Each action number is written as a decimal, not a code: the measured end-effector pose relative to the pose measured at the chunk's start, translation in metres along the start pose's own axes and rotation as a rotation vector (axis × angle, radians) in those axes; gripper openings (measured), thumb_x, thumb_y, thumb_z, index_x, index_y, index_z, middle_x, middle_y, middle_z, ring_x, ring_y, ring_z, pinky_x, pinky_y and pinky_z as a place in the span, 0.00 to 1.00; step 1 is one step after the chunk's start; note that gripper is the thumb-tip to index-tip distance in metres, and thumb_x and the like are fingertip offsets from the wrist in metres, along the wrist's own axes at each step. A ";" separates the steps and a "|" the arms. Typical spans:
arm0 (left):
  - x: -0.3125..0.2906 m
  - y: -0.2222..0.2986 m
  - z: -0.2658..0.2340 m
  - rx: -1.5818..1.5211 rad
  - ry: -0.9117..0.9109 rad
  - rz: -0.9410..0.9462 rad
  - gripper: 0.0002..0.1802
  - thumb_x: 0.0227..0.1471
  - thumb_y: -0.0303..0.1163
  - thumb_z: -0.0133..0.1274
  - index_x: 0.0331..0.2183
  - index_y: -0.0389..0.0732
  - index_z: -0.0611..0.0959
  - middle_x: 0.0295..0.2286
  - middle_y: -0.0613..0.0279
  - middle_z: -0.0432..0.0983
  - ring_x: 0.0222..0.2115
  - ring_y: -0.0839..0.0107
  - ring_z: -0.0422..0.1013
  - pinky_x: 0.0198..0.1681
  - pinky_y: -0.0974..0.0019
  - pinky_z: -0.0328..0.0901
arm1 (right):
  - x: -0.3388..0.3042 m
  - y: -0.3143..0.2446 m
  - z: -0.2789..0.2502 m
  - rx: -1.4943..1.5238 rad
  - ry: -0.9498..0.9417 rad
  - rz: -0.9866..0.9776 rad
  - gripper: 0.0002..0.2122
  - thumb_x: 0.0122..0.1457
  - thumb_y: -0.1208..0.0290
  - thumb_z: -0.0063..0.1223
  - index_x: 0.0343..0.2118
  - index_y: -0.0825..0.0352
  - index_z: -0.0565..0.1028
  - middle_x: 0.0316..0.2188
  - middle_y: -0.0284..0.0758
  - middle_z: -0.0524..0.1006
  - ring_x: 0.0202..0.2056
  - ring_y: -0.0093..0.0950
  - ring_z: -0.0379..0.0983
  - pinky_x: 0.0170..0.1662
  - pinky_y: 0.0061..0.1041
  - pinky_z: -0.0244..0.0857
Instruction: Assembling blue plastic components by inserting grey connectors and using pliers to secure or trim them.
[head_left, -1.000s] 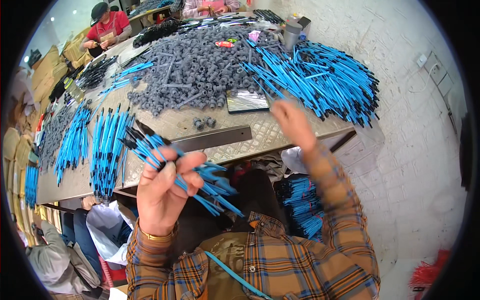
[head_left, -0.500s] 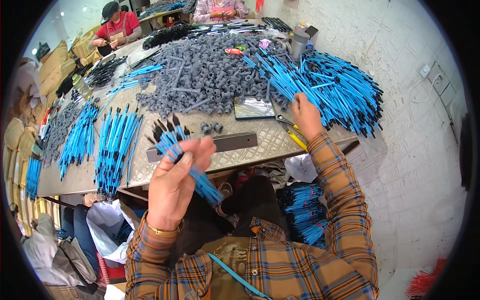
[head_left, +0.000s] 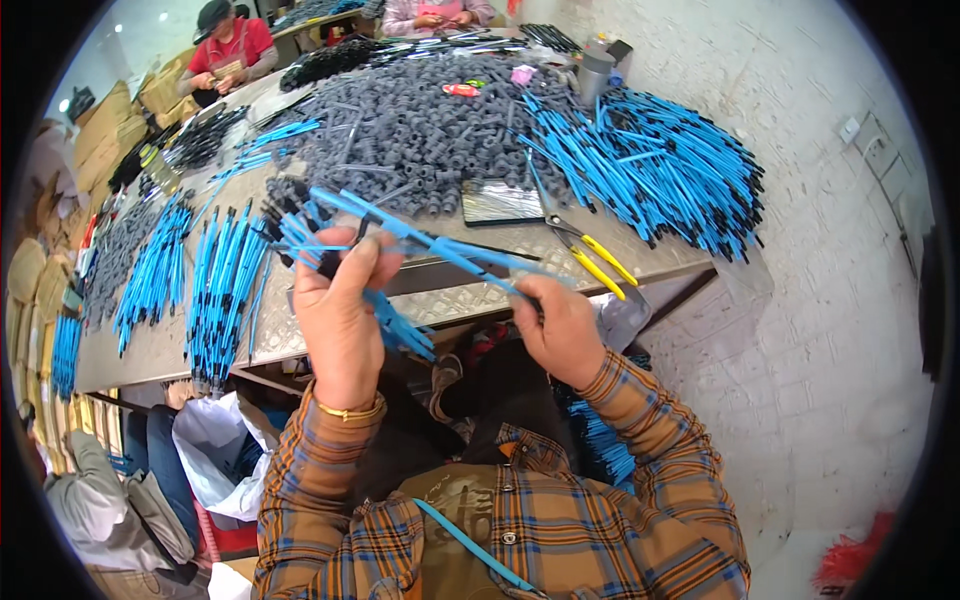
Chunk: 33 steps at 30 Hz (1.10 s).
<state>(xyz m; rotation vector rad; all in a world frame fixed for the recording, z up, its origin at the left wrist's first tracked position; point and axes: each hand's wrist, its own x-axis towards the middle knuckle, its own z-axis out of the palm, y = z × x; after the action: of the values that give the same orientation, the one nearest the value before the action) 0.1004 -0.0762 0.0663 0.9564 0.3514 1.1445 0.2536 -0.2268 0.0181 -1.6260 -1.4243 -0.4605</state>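
Observation:
My left hand [head_left: 343, 325] is closed round a bundle of thin blue rods with black ends [head_left: 402, 332], held above the table's front edge. Between the fingertips of my right hand [head_left: 560, 330] are a few more blue rods [head_left: 440, 247], slanting up leftward across the top of the left hand. Their far ends lie over the bundle and are blurred by motion. To the right on the table spreads a large heap of the same blue rods [head_left: 665, 170]. Yellow-handled pliers [head_left: 603, 262] rest just beyond my right hand.
A big pile of grey plastic fittings [head_left: 410, 130] covers the middle of the table [head_left: 540, 275]. A flat rectangular case [head_left: 500, 204] and a grey metal cup [head_left: 595, 75] stand by it. Sorted blue rods [head_left: 222, 290] lie at left. Two people work at the far side.
My right hand has left the rod heap and come down and left to the bundle, carrying a few rods. The left hand has shifted slightly left and closed more around its bundle.

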 end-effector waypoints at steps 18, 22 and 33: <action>-0.029 0.036 -0.022 -0.205 -0.387 -0.438 0.10 0.55 0.27 0.49 0.40 0.38 0.76 0.28 0.49 0.77 0.16 0.73 0.66 0.22 0.74 0.61 | 0.079 0.235 0.017 -0.822 -0.417 0.458 0.09 0.54 0.70 0.44 0.30 0.70 0.72 0.25 0.47 0.77 0.29 0.44 0.75 0.32 0.42 0.68; -0.031 0.044 -0.022 -0.109 -0.331 -0.433 0.10 0.57 0.25 0.44 0.41 0.36 0.74 0.38 0.40 0.75 0.37 0.54 0.75 0.39 0.59 0.72 | 0.096 0.226 0.033 -0.842 -0.516 0.436 0.10 0.55 0.73 0.40 0.35 0.70 0.73 0.31 0.46 0.78 0.33 0.42 0.77 0.35 0.42 0.69; -0.035 0.064 -0.017 -0.152 -0.342 -0.519 0.16 0.58 0.26 0.43 0.49 0.32 0.71 0.43 0.42 0.72 0.43 0.54 0.73 0.45 0.56 0.70 | 0.154 0.179 -0.048 0.383 -0.192 0.838 0.12 0.62 0.60 0.43 0.29 0.64 0.70 0.11 0.22 0.59 0.09 0.14 0.49 0.11 0.17 0.43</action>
<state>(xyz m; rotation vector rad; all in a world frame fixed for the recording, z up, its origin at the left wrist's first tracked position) 0.0355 -0.0935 0.0994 0.8423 0.2115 0.5157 0.4730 -0.1628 0.0934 -1.7869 -0.7687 0.4322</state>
